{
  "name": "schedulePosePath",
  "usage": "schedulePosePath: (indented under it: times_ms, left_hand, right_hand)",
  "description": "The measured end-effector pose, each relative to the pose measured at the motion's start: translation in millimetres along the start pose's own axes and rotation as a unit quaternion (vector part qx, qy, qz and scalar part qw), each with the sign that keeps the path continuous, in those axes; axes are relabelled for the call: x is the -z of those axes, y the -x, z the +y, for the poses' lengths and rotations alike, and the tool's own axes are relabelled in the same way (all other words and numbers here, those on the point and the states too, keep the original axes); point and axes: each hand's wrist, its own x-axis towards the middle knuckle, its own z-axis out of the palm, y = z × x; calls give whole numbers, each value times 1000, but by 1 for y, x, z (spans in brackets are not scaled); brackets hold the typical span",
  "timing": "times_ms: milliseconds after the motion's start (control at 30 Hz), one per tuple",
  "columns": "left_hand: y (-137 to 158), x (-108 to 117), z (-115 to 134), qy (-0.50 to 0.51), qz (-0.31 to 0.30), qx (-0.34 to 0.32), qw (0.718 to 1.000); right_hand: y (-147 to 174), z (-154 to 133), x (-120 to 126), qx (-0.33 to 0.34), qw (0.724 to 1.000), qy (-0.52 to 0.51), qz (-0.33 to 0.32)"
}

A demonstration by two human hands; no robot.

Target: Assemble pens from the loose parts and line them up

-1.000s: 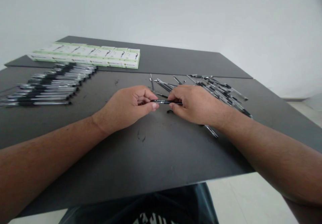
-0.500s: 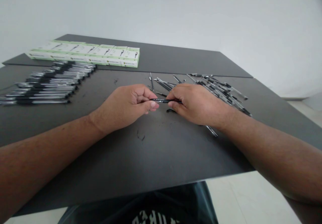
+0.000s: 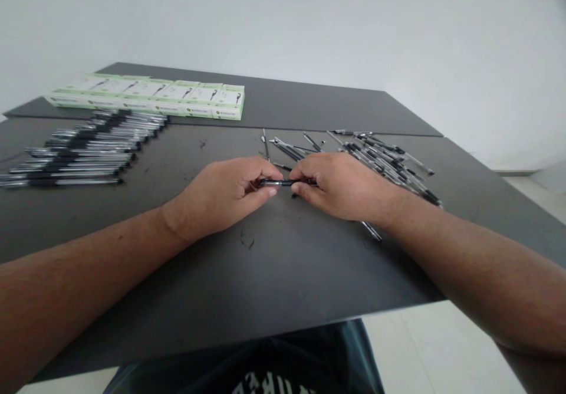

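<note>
A black and clear pen (image 3: 283, 183) lies level between my two hands, above the dark table. My left hand (image 3: 225, 190) pinches its left end between thumb and fingers. From the other side, my right hand (image 3: 342, 184) grips the pen's right part, and the fingers hide that end. Behind the hands are loose dark pen pieces (image 3: 287, 149) and a thin refill-like stick (image 3: 265, 143). A clear pen tube (image 3: 371, 230) pokes out from under my right hand. Small black bits lie on the tabletop.
Many clear pens with black grips (image 3: 84, 152) lie in a row on the left. Green and white boxes (image 3: 168, 96) stand behind them. A loose pile of pens (image 3: 389, 164) spreads to the right. The table's (image 3: 274, 299) front edge is near my lap.
My left hand has shifted slightly right and its fingers have curled in, so the hands are closer and less of the pen shows between them. My right hand has hardly moved.
</note>
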Motion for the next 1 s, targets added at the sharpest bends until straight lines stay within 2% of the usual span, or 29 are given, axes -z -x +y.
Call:
schedulePosePath:
  times_ms: [167, 367, 700, 800, 1000]
  left_hand:
    - [-3, 5, -5, -42, 11, 6, 999]
    - [-9, 10, -19, 3, 34, 58, 998]
    - [-6, 7, -17, -13, 50, 29, 998]
    - [-7, 9, -16, -53, 39, 16, 998]
    - [-7, 13, -13, -89, -4, 38, 995]
  right_hand:
    - [1, 4, 1, -28, 999, -24, 17]
    - [0, 24, 2, -63, 995, -33, 63]
    - [-2, 25, 5, -80, 996, -34, 4]
    - [-3, 26, 3, -80, 995, -58, 0]
    - [-3, 25, 1, -107, 990, -86, 22]
